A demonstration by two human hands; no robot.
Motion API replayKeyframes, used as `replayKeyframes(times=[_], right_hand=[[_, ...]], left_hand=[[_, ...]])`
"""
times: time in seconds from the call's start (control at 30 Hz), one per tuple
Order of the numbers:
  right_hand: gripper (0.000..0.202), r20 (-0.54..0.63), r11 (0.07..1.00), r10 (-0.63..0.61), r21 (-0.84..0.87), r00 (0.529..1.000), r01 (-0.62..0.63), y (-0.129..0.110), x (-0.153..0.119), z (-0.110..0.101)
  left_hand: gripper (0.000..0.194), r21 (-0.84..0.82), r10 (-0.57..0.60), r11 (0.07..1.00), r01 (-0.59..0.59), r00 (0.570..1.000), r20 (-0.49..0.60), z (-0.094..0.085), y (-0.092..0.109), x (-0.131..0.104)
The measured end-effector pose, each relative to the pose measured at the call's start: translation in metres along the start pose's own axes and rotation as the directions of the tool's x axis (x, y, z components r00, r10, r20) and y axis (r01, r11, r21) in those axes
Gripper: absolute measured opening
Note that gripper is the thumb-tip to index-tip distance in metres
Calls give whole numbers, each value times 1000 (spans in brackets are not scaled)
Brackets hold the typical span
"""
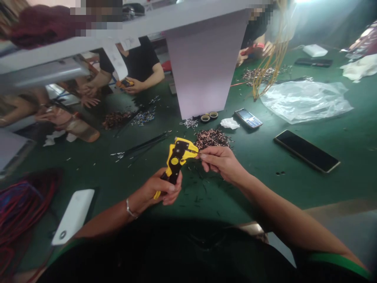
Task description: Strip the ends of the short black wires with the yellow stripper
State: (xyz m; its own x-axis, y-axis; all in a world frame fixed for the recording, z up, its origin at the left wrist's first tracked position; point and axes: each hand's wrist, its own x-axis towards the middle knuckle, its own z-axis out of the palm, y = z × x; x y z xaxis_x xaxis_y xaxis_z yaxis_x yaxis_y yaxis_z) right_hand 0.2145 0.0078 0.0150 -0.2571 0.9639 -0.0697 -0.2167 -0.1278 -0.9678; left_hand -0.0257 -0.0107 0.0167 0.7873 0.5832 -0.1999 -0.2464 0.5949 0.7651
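Note:
My left hand [169,188] is wrapped round the handles of a yellow and black wire stripper [176,159], whose jaws point right. At those jaws, the fingertips of my right hand [216,159] are pinched together; what they hold is too small to make out. Just behind the jaws lies a pile of small copper-coloured and black pieces [213,138]. Long thin black wires [144,143] rest to the left of the stripper, and dark scraps are scattered on the green table [203,204] below my hands.
A keypad phone [249,118], a black smartphone [306,151] and a plastic bag [306,102] lie right. Left are a white power bank [73,216] and red cables [26,204]. A pale panel [206,70] stands ahead; other people's hands work beyond it.

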Motion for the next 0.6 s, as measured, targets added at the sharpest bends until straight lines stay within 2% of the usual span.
replayKeyframes(times=[0.1,0.2,0.3,0.43,0.6], right_hand=[[19,8,1000,2,-5,1000,-2,0,1,-1],[20,-10,999,7,-37,1000,-7,-1,2,-3],[22,-1,997,1,-73,1000,-2,0,2,-4],[22,16,992,20,-124,1000,-18,2,1,-2],[22,92,975,61,-221,994,-40,5,-2,3]], left_hand=[[27,-1,-24,1000,24,999,22,-2,4,1],[30,-18,-15,1000,16,998,55,-6,9,2],[30,3,72,997,-72,997,18,-10,17,3],[41,57,149,987,-149,989,3,-14,26,5],[52,144,275,953,-268,961,-33,-15,27,9]])
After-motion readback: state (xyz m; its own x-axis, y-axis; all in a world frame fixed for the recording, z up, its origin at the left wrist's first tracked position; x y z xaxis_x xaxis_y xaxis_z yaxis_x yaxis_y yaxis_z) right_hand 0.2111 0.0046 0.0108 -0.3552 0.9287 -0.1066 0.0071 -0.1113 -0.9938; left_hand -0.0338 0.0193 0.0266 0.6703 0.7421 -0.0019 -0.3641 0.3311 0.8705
